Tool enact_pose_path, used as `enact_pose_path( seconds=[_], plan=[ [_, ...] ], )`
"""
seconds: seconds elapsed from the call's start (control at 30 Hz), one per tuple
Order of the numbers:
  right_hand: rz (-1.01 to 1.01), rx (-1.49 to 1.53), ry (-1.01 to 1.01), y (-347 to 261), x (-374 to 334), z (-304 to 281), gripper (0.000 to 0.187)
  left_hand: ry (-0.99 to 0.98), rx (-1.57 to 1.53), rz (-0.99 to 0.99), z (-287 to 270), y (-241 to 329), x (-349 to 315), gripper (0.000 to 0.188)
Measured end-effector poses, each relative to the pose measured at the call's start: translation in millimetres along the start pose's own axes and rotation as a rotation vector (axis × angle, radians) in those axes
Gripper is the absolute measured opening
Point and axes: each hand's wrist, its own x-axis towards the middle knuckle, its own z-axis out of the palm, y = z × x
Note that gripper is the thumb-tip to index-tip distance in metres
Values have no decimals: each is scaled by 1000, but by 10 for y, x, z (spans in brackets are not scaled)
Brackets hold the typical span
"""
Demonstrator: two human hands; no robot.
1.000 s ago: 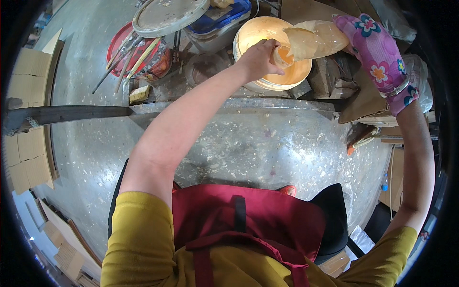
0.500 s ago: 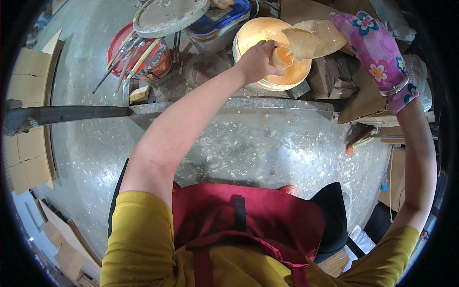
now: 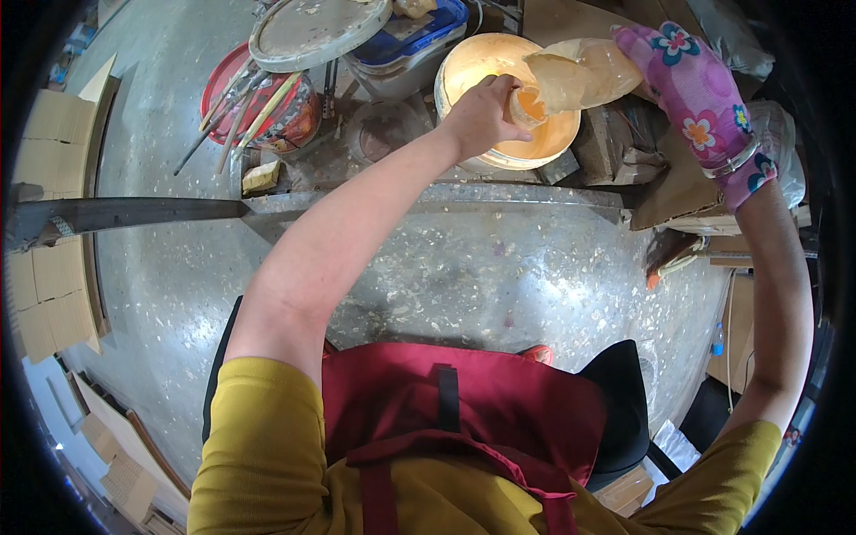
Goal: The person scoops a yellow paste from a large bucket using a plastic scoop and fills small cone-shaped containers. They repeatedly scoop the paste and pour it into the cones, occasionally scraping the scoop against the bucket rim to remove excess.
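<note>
My bare left hand point(image 3: 481, 111) grips a small cup point(image 3: 526, 107) with a jagged rim and orange material inside. It holds the cup over a white bucket point(image 3: 450, 76) coated inside with pale orange. My right hand point(image 3: 682, 76) wears a pink-purple floral glove cinched by a band at the wrist. That hand holds the far end of a translucent, amber-tinted, hollow-looking piece point(image 3: 593, 76), whose kind I cannot make out. The piece's open, uneven end lies over the bucket, beside the cup. The gloved fingertips are partly hidden.
Left of the bucket stand a red paint-stained bucket point(image 3: 299, 120) with several brushes and sticks across it, a round splattered lid point(image 3: 316, 36) and a blue-lidded tub point(image 3: 432, 31). A metal bar point(image 3: 143, 209) crosses in front. Cardboard point(image 3: 687, 196) lies at right.
The gloved right hand and the translucent piece have shifted very slightly. My left hand keeps the cup almost in the same place.
</note>
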Motion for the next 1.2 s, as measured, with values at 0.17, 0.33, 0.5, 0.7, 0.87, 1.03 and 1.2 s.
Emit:
enact_pose_path(
  seconds=[0.17,0.33,0.5,0.7,0.87,1.03,1.2],
  plan=[
    [97,163,32,51,-123,191,55,-5,40,-70,4,65,-7,69],
    [242,459,25,-37,-237,442,50,-67,52,-206,-38,109,0,71],
    [439,861,-89,-196,-391,642,48,-74,26,-242,-60,64,22,73],
    [779,1573,-57,-427,-581,1160,49,-105,166,-278,-230,-5,13,72],
    [719,1303,-23,-403,-631,1370,38,-53,140,-243,-468,-83,-2,70],
    [477,601,-505,-512,171,1092,26,-10,-52,-250,-781,-84,-64,65],
    [764,720,-401,-840,639,1608,34,-36,-55,-262,-953,63,-176,66]
  ],
)
